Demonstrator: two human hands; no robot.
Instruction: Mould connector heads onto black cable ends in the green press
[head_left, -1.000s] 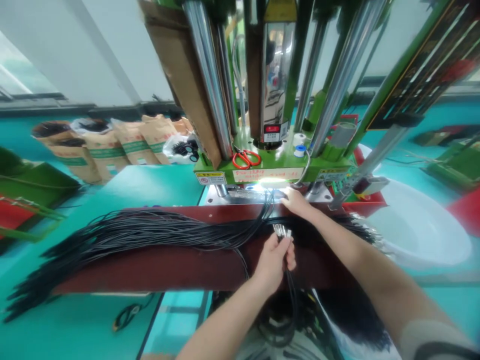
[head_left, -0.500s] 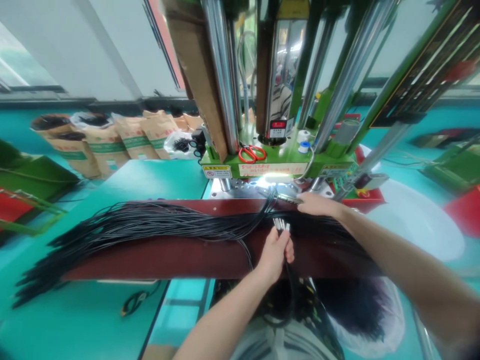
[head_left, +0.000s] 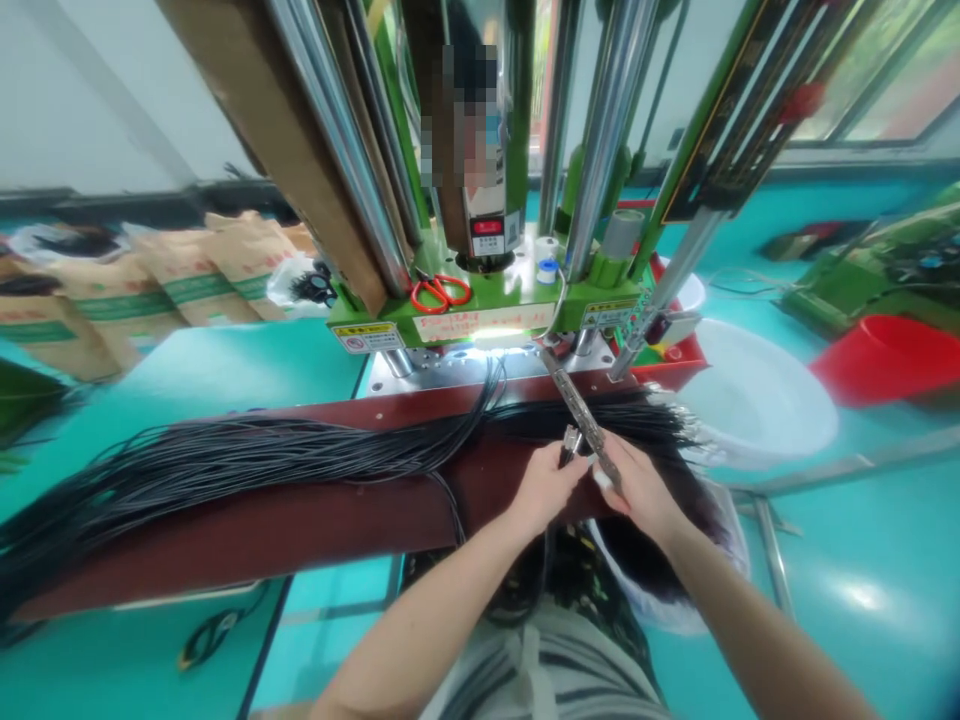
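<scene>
My left hand [head_left: 549, 488] is closed around black cables whose shiny metal connector ends [head_left: 571, 442] stick up past the fingers. Close beside it, my right hand [head_left: 639, 482] grips a long, narrow metal bar [head_left: 576, 402] that slants up and left toward the press. Something small and white [head_left: 602, 476] shows between the two hands; I cannot make out what it is. A thick bundle of black cables [head_left: 300, 450] lies across the brown board [head_left: 285, 530] under the press. Several cable ends run up into the lit gap of the press [head_left: 450, 335].
Red-handled scissors [head_left: 441, 293] and a blue-and-white spool [head_left: 548, 270] rest on the green press plate. A white tub [head_left: 765, 400] and a red bucket [head_left: 885, 360] stand at the right. Below the board is a lined bag [head_left: 675, 610]; paper sacks [head_left: 172, 280] line the back left.
My right hand has drawn back from the press with the metal bar, down to beside my left hand. The view has turned to the right. My left hand still holds its cables.
</scene>
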